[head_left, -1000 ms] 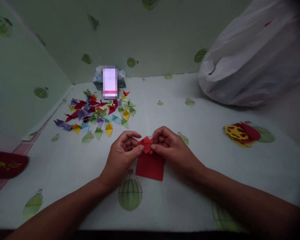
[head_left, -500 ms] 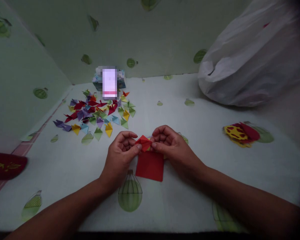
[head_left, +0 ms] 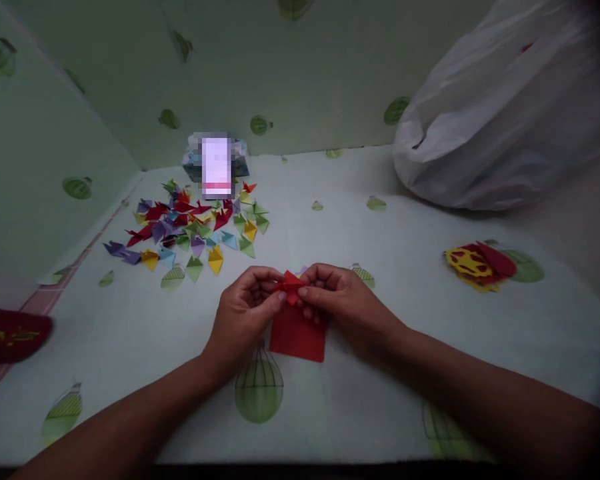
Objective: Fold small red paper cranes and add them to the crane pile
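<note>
A small folded piece of red paper point(head_left: 293, 285) is pinched between my two hands, just above the table. My left hand point(head_left: 247, 303) grips its left side, thumb in front and fingers curled behind. On its right side my right hand point(head_left: 345, 300) holds it the same way, with the thumb pressed on the front. Below them a flat square of red paper point(head_left: 298, 337) lies on the table, its upper part covered by the hands. Bits of paler paper show behind the fingers, mostly hidden.
Folded paper cranes point(head_left: 190, 223) in many colours lie heaped at the back left. Behind them a phone point(head_left: 217, 165) leans on a blurred box. A white plastic bag point(head_left: 480, 133) bulges at the back right, above red and yellow cut-outs point(head_left: 480, 263). A dark red item point(head_left: 15, 333) sits far left.
My hands have drawn closer together around the folded red paper, and its shape looks narrower, with a point upward. My right fingers now reach down over the red square's upper edge.
</note>
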Tool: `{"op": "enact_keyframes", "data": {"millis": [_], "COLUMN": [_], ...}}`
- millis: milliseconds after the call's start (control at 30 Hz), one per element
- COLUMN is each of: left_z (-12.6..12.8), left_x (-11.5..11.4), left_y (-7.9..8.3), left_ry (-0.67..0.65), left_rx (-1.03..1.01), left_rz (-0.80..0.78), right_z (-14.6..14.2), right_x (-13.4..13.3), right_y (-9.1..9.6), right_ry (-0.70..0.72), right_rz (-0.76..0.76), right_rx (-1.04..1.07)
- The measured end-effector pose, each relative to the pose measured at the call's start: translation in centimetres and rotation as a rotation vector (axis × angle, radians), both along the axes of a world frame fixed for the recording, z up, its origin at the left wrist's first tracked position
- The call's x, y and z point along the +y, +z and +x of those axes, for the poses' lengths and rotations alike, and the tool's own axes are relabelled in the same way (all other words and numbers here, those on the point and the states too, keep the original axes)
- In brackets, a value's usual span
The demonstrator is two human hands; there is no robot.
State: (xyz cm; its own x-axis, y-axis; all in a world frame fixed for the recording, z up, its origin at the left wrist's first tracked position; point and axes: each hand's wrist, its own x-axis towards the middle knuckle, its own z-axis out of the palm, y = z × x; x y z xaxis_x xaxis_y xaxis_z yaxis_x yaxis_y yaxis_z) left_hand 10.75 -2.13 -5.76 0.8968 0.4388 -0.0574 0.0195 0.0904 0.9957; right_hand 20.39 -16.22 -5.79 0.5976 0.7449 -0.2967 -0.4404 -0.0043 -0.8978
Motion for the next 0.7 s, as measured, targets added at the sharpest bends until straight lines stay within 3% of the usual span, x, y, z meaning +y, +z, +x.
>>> {"op": "enact_keyframes", "data": {"millis": [333, 700], "left_z": [-0.07, 0.15], "left_x": [0.18, 0.54], "left_y": [0.0, -0.1], "left_ry": [-0.06, -0.078], "left_rx": [0.084, 0.02], "left_rz": [0.059, 0.1], "right_z": [0.24, 0.33], "right_x": [0.12, -0.03], "right_y": [0.64, 0.53], "right_ry": [-0.006, 0.049], "right_rz": [-0.104, -0.111], "right_rx": [-0.063, -0.078]}}
